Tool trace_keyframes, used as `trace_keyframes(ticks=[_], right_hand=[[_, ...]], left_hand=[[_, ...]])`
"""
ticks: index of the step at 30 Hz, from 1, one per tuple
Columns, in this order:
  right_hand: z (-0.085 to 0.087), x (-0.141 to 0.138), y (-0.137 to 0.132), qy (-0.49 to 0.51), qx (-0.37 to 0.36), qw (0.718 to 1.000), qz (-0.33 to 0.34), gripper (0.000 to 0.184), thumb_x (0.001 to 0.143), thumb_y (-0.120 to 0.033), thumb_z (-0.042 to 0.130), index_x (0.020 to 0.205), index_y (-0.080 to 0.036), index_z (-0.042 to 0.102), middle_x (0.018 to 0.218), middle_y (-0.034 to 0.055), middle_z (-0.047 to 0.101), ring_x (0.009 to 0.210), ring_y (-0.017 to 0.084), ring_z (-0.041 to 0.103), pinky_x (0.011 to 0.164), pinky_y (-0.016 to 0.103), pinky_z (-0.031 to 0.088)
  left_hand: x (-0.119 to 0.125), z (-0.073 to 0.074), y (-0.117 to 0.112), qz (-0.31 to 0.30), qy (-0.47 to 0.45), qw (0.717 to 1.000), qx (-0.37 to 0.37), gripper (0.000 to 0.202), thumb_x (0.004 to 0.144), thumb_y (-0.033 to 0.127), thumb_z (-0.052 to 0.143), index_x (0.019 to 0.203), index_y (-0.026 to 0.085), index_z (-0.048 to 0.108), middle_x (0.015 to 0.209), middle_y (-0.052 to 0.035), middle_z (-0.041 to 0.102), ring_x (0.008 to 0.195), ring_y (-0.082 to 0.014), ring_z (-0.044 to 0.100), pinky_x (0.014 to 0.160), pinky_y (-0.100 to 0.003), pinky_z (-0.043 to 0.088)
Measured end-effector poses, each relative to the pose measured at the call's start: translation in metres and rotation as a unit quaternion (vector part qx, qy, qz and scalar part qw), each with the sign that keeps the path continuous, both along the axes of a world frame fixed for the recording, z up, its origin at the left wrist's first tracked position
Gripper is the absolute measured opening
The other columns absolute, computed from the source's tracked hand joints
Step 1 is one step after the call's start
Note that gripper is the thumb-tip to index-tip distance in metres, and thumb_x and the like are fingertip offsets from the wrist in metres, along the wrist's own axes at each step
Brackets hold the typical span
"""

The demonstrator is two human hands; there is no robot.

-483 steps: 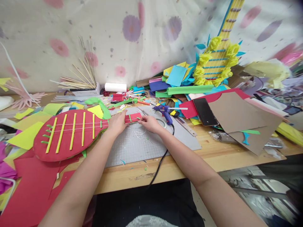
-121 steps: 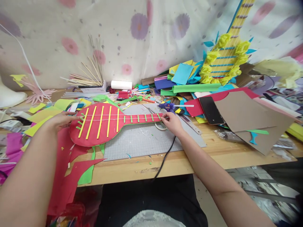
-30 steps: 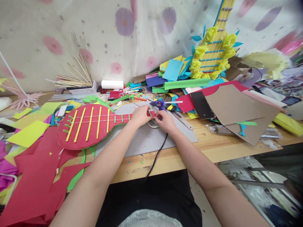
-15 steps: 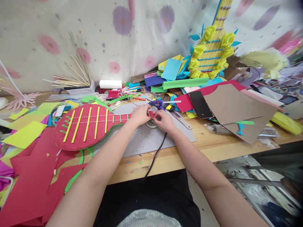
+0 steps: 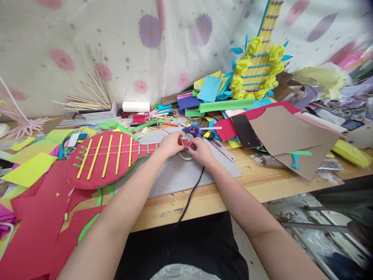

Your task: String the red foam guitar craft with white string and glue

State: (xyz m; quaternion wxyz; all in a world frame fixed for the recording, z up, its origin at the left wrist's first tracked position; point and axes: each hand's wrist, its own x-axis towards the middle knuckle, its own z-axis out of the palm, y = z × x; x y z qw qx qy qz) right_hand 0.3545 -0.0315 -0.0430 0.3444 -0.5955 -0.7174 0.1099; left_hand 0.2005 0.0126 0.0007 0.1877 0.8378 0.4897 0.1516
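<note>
A red paper lute (image 5: 96, 165) lies across the table, with yellow strips, green edging and pale strings. My left hand (image 5: 170, 144) is closed around the far end of its neck, hiding part of it. Beside it, my right hand (image 5: 201, 151) has thumb and finger pinched together at the red tip of the neck (image 5: 184, 143). Whatever is in that pinch is too small to make out. Under the neck's end sits a ring-shaped roll (image 5: 186, 157), partly covered by my hands. A purple glue gun (image 5: 194, 130) with a white stick lies just behind them.
A grey cutting mat (image 5: 166, 179) lies beneath, with a metal ruler (image 5: 223, 151) on the right. A black cord (image 5: 190, 194) runs over the table's front edge. Red paper sheets (image 5: 35, 225), a phone (image 5: 246, 131), cardboard (image 5: 287, 132) and a yellow flowered paper instrument (image 5: 258, 72) surround the work.
The view has shifted slightly. Both hands stay at the neck's end, with my right fingers drawn a little closer against the red tip.
</note>
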Motion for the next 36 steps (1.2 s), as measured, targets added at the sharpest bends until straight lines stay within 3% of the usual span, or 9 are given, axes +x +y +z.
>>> trace_keyframes(ticks=[4, 21, 36], right_hand=[[0.001, -0.008, 0.006, -0.054, 0.011, 0.998, -0.043, 0.007, 0.078, -0.020, 0.050, 0.070, -0.019, 0.052, 0.080, 0.0056, 0.057, 0.074, 0.018, 0.054, 0.066, 0.029, 0.040], [0.005, -0.019, 0.014, -0.204, -0.017, 0.976, -0.078, 0.022, 0.090, -0.018, 0.036, 0.094, -0.014, 0.057, 0.101, 0.0123, 0.058, 0.083, 0.020, 0.055, 0.069, 0.029, 0.040], [0.006, -0.023, 0.014, -0.209, -0.023, 0.974, -0.083, 0.024, 0.090, -0.016, 0.035, 0.098, -0.013, 0.057, 0.103, 0.0125, 0.057, 0.087, 0.020, 0.054, 0.073, 0.028, 0.040]], left_hand=[[0.001, -0.003, -0.003, -0.005, -0.002, 1.000, 0.024, 0.043, 0.071, 0.028, 0.064, 0.112, 0.019, 0.056, 0.112, -0.0074, 0.066, 0.104, -0.0228, 0.061, 0.086, -0.032, 0.047], [0.002, -0.003, -0.008, 0.000, -0.003, 0.999, 0.043, 0.041, 0.073, 0.022, 0.058, 0.113, 0.017, 0.056, 0.117, -0.0081, 0.063, 0.105, -0.0230, 0.059, 0.090, -0.033, 0.046], [0.003, -0.014, -0.008, -0.010, -0.014, 0.996, 0.085, 0.041, 0.075, 0.024, 0.057, 0.115, 0.013, 0.055, 0.116, -0.0115, 0.063, 0.107, -0.0245, 0.058, 0.093, -0.036, 0.045]])
